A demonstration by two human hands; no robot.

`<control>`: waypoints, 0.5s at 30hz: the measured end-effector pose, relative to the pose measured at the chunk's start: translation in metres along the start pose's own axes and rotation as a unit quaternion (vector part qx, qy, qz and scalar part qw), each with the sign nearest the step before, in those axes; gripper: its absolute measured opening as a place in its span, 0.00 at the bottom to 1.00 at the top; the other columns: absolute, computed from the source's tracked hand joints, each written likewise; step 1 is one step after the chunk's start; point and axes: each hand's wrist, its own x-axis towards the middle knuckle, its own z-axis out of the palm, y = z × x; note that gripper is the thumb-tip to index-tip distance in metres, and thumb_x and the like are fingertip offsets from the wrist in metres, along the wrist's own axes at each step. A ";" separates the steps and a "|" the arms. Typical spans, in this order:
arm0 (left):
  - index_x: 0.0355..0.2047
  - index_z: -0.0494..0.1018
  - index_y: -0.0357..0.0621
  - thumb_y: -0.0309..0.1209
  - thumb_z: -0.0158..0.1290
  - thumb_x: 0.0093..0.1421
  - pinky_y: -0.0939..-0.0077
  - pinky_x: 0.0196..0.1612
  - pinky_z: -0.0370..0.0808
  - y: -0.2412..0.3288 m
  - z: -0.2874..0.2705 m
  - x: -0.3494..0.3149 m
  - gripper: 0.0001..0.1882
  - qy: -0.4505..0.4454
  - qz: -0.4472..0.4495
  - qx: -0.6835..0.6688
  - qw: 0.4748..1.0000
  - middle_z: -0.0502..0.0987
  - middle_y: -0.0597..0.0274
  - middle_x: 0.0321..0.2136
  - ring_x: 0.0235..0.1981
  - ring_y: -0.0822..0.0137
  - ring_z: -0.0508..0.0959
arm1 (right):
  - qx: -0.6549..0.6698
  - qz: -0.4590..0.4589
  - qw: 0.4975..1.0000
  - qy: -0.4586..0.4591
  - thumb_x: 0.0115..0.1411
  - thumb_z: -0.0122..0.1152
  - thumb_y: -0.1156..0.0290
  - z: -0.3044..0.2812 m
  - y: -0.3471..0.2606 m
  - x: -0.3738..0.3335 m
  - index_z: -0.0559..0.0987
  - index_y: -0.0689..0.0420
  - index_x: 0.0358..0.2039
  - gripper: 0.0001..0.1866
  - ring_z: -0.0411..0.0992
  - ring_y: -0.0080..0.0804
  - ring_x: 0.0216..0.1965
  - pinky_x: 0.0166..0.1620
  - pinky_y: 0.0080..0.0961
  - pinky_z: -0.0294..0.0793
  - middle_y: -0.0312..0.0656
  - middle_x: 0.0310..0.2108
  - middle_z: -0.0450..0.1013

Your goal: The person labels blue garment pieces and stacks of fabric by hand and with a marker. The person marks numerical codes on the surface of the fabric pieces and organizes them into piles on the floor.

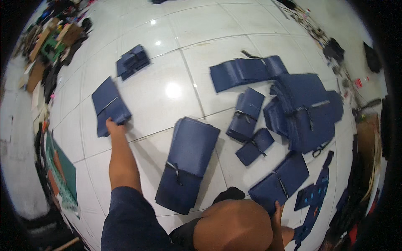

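At the left, my left hand (115, 125) grips the near edge of a tied bundle of dark blue fabric panels (109, 99), thumb on top. My right hand (277, 212) is closed on the near corner of another tied blue bundle (284, 178), beside my bent knee (238, 226); part of that hand is hidden. Between them lies a long tied stack of blue panels (188, 163), flat on the floor. To its right rest two smaller tied bundles (247, 115) and a large tied stack of shaped blue pieces (307, 108).
Stacked blue strips (247, 72) lie at the back right; a small blue pile (133, 62) sits at the back left. Black scissor handles (319, 151) poke out by the large stack. Cut-out fabric remnants (312, 201) lie at right. Clutter (50, 46) lines the tiled floor's left side.
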 end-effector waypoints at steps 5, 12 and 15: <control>0.59 0.67 0.38 0.46 0.46 0.61 0.49 0.60 0.71 0.003 -0.039 0.022 0.31 -0.071 -0.038 0.067 0.994 0.72 0.48 0.57 0.55 0.47 0.73 | 0.065 0.052 0.997 -0.007 0.60 0.66 0.60 0.005 0.001 0.004 0.49 0.63 0.70 0.47 0.60 0.49 0.64 0.65 0.42 0.59 0.54 0.65 0.57; 0.63 0.61 0.37 0.45 0.48 0.64 0.50 0.63 0.66 -0.018 -0.082 -0.074 0.33 -0.080 -0.052 0.230 0.968 0.66 0.50 0.62 0.61 0.49 0.68 | 0.054 0.035 0.997 0.044 0.61 0.66 0.62 0.007 -0.004 0.004 0.50 0.64 0.68 0.44 0.64 0.43 0.60 0.63 0.40 0.63 0.54 0.61 0.63; 0.63 0.62 0.38 0.46 0.51 0.63 0.52 0.64 0.64 0.013 -0.132 -0.045 0.33 -0.214 0.033 0.352 0.911 0.67 0.52 0.61 0.59 0.50 0.68 | 0.098 0.031 0.995 0.019 0.63 0.64 0.63 0.021 -0.004 0.003 0.51 0.64 0.67 0.41 0.67 0.41 0.57 0.59 0.36 0.69 0.54 0.60 0.63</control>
